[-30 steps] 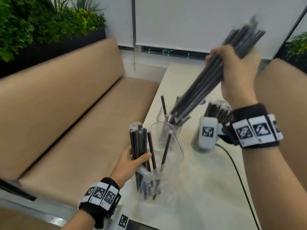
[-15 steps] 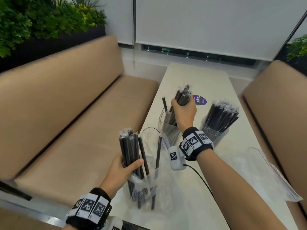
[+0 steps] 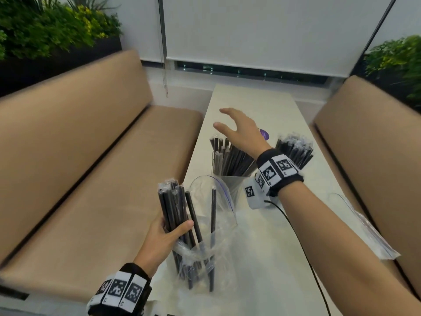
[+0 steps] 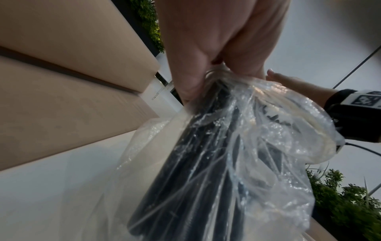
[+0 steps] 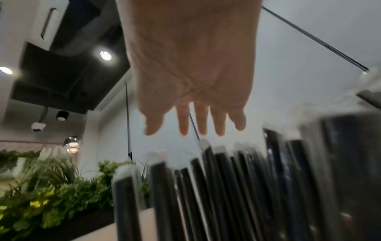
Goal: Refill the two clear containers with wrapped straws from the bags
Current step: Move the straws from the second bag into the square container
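My left hand [image 3: 167, 233] grips a bundle of black wrapped straws [image 3: 173, 206] that stands in a clear plastic bag [image 3: 211, 226] near the table's front; in the left wrist view the bag [image 4: 237, 154] bulges below my fingers [image 4: 191, 78]. Two more straws lean loose inside that bag. My right hand [image 3: 237, 131] hovers open, fingers spread, just above the left clear container [image 3: 232, 183], which holds a leaning fan of straws [image 3: 232, 156]. The right container's straws [image 3: 293, 149] show behind my right wrist. In the right wrist view straw tips [image 5: 206, 179] rise below my straight fingers [image 5: 200, 120].
The narrow white table [image 3: 252, 99] runs between two tan benches [image 3: 91, 156], [image 3: 369, 137]. An empty clear bag [image 3: 364, 226] lies at the table's right edge. A purple sticker [image 3: 264, 134] sits beyond the containers. A black cable [image 3: 303, 247] trails from my right wrist.
My right hand brought a bundle of straws down into the left container, let go of it and lifted open above it. The left hand kept its hold.
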